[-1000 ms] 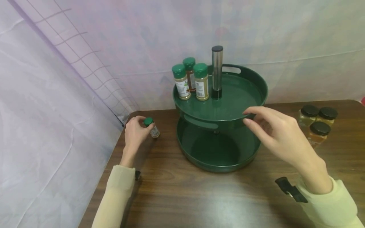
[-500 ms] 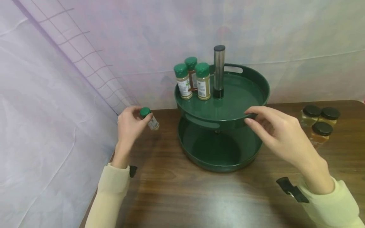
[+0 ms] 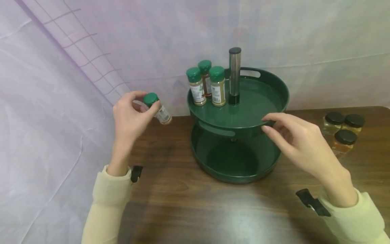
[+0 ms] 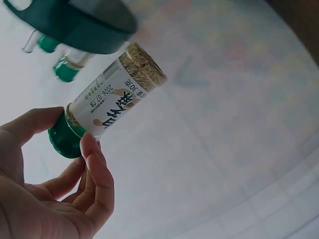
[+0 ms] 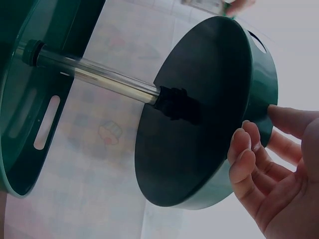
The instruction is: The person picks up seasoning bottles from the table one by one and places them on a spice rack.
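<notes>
Lifted spice jar: green-capped seed bottle (image 4: 107, 99) has risen higher above the wooden table (image 3: 182, 206) and hangs tilted, left of the two-tier green stand (image 3: 237, 178).
Left hand (image 3: 129, 118): thumb and fingers pinch the bottle at its cap end.
Right hand (image 3: 300, 145): thumb and fingertips pinch the rim of the upper tray (image 3: 259, 98).
Upper tray load: three green-capped spice bottles (image 3: 217, 90) beside the metal post (image 3: 235, 74).
Table's right: three black-lidded jars (image 3: 345, 137), clustered.
</notes>
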The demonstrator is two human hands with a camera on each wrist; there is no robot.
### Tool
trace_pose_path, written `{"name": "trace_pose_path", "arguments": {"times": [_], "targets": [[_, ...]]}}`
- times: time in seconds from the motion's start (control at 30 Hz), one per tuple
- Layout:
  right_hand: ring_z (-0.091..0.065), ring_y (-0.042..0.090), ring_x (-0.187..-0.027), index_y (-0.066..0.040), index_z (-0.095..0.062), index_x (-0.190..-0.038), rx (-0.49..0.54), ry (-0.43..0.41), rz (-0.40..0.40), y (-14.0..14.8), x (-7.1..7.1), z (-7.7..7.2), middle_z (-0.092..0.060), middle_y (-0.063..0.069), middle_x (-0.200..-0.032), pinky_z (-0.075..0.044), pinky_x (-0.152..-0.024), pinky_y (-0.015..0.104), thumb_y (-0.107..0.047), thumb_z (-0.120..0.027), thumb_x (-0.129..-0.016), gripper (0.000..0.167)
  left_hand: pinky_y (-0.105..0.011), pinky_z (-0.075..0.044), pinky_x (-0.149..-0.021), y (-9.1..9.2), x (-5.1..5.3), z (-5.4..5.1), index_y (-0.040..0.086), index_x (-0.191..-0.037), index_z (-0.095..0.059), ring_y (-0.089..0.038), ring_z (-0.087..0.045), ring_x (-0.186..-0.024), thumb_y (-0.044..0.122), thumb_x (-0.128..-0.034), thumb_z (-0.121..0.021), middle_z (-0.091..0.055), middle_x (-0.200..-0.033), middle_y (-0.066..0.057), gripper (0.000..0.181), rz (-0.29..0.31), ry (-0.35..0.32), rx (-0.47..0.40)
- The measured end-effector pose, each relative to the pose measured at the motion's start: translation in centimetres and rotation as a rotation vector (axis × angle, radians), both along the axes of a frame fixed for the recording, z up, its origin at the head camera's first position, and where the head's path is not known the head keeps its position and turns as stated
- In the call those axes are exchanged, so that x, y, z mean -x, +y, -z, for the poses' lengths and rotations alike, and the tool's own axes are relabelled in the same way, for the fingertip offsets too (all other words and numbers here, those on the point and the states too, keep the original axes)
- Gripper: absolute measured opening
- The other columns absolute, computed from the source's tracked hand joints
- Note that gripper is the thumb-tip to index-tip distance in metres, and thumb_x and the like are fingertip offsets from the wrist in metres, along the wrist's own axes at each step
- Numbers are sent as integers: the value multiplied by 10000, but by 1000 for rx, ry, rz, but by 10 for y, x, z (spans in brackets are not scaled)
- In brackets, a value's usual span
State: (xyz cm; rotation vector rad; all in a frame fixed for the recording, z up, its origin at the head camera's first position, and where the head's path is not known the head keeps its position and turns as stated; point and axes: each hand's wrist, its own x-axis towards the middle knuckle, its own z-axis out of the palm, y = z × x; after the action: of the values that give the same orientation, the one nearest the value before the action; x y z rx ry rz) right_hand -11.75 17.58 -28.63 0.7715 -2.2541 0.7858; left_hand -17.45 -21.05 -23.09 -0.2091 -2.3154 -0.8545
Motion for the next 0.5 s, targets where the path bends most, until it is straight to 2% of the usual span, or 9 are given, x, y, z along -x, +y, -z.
{"name": "trace_pose_path", "arguments": {"times": [0.17,0.5], "targets": [[-570,62,-722,-73,-688,-1208,-2,-1,6,0,0,-1,-681,-37,-879,-443,-673,155,-38,-730,-907,306,-192,-416,-562,11,-6,-20,29,-1083,-741,-43,-549,-583,257,-851,-763,-694,-938,-64,325,46,40,-31],[-573,62,-723,-72,-689,-1202,-2,2,1,-1,0,0,-687,-34,-892,-449,-669,163,-30,-742,-891,318,-208,-436,-617,35,-13,-53,48,-1082,-742,-109,-590,-631,280,-849,-737,-700,-963,-64,329,116,73,-61]]}}
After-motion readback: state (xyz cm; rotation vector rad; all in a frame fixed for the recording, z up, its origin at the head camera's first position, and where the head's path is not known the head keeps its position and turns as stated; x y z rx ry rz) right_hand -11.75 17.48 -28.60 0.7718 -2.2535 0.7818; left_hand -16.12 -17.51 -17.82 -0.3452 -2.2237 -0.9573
